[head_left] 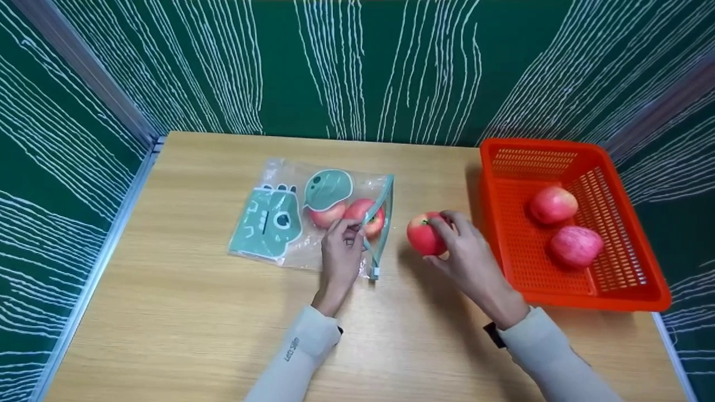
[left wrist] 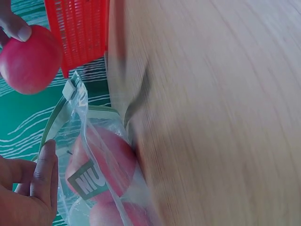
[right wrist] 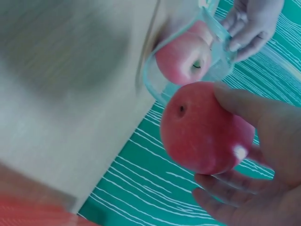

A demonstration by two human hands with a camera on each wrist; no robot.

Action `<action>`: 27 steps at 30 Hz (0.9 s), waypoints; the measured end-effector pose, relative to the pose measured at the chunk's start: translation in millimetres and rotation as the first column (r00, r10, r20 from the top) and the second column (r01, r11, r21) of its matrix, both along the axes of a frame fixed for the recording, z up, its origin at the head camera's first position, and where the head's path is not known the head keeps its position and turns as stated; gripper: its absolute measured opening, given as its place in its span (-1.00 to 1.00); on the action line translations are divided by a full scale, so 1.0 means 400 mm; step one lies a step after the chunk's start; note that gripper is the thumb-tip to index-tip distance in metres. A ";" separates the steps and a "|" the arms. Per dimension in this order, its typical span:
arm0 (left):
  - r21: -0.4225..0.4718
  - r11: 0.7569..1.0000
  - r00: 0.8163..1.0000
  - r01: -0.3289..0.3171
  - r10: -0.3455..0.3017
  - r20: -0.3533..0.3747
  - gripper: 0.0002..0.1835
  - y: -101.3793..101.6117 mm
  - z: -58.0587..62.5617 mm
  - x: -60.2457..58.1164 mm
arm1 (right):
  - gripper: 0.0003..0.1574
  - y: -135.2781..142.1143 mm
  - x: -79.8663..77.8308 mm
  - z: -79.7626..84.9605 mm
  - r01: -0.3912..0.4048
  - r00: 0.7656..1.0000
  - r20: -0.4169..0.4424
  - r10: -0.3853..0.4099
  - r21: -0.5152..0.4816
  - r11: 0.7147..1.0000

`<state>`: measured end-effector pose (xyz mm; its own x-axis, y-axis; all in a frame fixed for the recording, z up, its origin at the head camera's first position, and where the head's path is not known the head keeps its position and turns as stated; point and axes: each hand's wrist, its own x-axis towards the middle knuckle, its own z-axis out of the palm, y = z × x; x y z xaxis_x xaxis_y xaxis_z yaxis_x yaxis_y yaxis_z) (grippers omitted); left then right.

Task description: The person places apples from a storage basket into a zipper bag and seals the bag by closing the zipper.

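My left hand (head_left: 341, 254) pinches the upper edge of a clear zip bag (head_left: 262, 226) printed with green cartoon shapes, holding its mouth open toward the right. Inside the bag lie two red apples, one (head_left: 363, 209) near the mouth and another (head_left: 327, 218) partly covered by the print. Just right of the opening, my right hand (head_left: 469, 259) grips a third red apple (head_left: 423, 237) between thumb and fingers, apart from the bag. The right wrist view shows this held apple (right wrist: 202, 132) in front of the bag's mouth (right wrist: 150, 82).
An orange-red plastic basket (head_left: 581, 301) stands at the right side of the wooden table (head_left: 184, 312). In it are two apples, a pinkish one (head_left: 553, 205) and a streaked one (head_left: 576, 247). Green panels (head_left: 380, 72) with white lines border the table's back and sides.
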<state>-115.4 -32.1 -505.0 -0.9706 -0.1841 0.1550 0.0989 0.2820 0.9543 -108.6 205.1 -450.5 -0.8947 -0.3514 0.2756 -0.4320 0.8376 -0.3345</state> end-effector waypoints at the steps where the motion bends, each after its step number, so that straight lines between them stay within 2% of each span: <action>1: 0.002 1.000 1.000 0.000 0.000 0.004 -0.77 0.000 0.000 0.001 | -0.01 -0.004 -0.001 -0.006 -0.007 1.000 -0.007 0.007 -0.003 1.000; 7: 0.005 1.000 1.000 -0.002 0.002 0.023 -0.77 0.001 -0.003 0.002 | -0.03 -0.024 -0.009 -0.036 -0.024 1.000 -0.007 0.024 -0.032 0.999; 16: 0.005 1.000 1.000 -0.007 0.007 -0.006 -0.78 0.001 -0.004 -0.004 | -0.07 -0.055 -0.027 -0.076 -0.022 1.000 0.000 0.022 -0.053 0.998; 27: -0.003 1.000 1.000 -0.005 0.005 0.022 -0.76 -0.001 -0.002 -0.002 | -0.08 -0.092 -0.043 -0.106 -0.033 0.998 0.042 0.036 -0.077 0.997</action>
